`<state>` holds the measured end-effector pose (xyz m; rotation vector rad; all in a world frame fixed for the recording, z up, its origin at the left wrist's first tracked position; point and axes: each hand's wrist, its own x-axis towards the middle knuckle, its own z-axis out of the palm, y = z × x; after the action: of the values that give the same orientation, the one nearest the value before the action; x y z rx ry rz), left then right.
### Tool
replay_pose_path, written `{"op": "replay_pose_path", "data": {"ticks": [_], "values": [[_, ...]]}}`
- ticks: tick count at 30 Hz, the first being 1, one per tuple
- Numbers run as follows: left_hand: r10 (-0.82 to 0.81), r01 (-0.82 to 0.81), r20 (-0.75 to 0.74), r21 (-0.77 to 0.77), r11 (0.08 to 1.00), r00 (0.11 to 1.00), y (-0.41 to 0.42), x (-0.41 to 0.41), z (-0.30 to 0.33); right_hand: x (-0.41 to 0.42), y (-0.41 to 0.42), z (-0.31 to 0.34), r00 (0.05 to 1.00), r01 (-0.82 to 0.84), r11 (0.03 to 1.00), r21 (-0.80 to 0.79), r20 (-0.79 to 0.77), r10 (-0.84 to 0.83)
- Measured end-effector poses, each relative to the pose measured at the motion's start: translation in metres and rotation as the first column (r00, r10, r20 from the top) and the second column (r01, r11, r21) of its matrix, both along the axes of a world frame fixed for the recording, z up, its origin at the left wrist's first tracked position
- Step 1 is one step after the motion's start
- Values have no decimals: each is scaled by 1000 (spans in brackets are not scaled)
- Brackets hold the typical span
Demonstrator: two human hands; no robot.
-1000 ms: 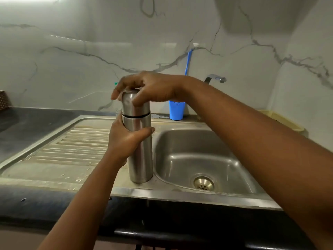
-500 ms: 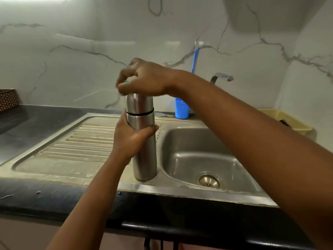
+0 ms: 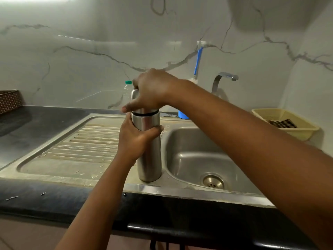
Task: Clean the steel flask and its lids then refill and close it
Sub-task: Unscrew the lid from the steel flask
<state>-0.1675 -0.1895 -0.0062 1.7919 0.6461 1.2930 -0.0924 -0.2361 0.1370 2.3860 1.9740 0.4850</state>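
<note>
The steel flask [image 3: 149, 156] stands upright on the steel sink top, just left of the sink basin [image 3: 196, 154]. My left hand [image 3: 134, 139] grips its upper body from the left, thumb across the front. A steel lid [image 3: 135, 95] sits on the flask above a black ring. My right hand [image 3: 153, 89] covers that lid from above, with fingers curled round it. Most of the lid is hidden under this hand.
The ribbed draining board [image 3: 84, 141] lies to the left. A clear plastic bottle with a green cap [image 3: 127, 89] stands behind the flask. Tap [image 3: 223, 78], blue cup [image 3: 182, 114] and a yellow basket [image 3: 286, 123] are at the back right. A woven basket [image 3: 9, 100] sits far left.
My right hand has turned on the lid, so the wrist and fingers lie differently than a second ago. The view has shifted slightly left. The flask stays in place.
</note>
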Motion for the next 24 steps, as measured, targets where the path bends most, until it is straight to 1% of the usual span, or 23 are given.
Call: {"op": "replay_pose_path", "data": {"ticks": [1, 2, 3, 4, 5, 6, 7, 9, 10, 11, 13, 14, 17, 18, 19, 21, 22, 23, 24], "values": [[4, -4, -1, 6, 1000, 1000, 0, 0, 0, 2, -2, 2, 998, -53, 999, -6, -36, 53], [5, -5, -2, 8, 1000, 1000, 0, 1, 0, 6, -7, 6, 981, -138, 990, -11, -139, 136], [5, -5, -4, 11, 1000, 1000, 0, 1, -1, 9, -14, 12, 935, -224, 974, -17, -285, 210], [4, -4, -8, 16, 1000, 1000, 0, 1, -1, 12, -21, 17, 864, -298, 954, -20, -430, 261], [2, -2, -14, 21, 1000, 1000, 0, 1, -1, 15, -27, 20, 788, -358, 934, -7, -538, 298], [-1, 1, -18, 21, 1000, 1000, -1, 1, -1, 17, -31, 21, 750, -380, 925, 14, -581, 316], [-2, 2, -18, 19, 1000, 1000, 0, 1, -1, 18, -30, 19, 774, -345, 938, 29, -556, 302], [-1, 1, -10, 8, 1000, 1000, -1, 1, 0, 17, -23, 10, 890, -190, 981, 41, -414, 190], [-2, 2, -8, 2, 1000, 1000, -2, 1, 1, 15, -19, 5, 922, -128, 991, 40, -364, 134], [-2, 2, -10, -2, 1000, 1000, -2, 1, 1, 12, -17, 0, 934, -97, 994, 47, -342, 108], [-1, 1, -14, -11, 1000, 1000, -2, 1, 1, 11, -16, 0, 926, -119, 989, 89, -350, 143], [-2, 2, -12, -11, 1000, 1000, -2, 1, 1, 12, -19, 3, 908, -151, 985, 84, -382, 172], [-4, 4, -9, 1, 1000, 1000, -2, 0, 0, 15, -31, 15, 800, -251, 968, 5, -562, 210], [-3, 3, -5, 3, 1000, 1000, -2, 0, 0, 15, -33, 16, 795, -244, 970, 9, -570, 206], [-5, 5, 1, 3, 1000, 1000, -2, 1, 0, 13, -33, 14, 818, -206, 978, 26, -544, 187], [-6, 5, 9, 3, 1000, 1000, -2, 1, 0, 13, -27, 9, 899, -101, 992, 74, -421, 122], [-6, 6, 6, 3, 1000, 1000, -2, 2, 0, 13, -25, 7, 912, -78, 992, 98, -395, 111], [-6, 6, 4, 7, 1000, 1000, -2, 1, 0, 13, -24, 5, 902, -78, 988, 132, -414, 126], [-5, 5, 3, 14, 1000, 1000, -1, 1, 0, 15, -24, 7, 871, -82, 978, 190, -464, 163]]}}
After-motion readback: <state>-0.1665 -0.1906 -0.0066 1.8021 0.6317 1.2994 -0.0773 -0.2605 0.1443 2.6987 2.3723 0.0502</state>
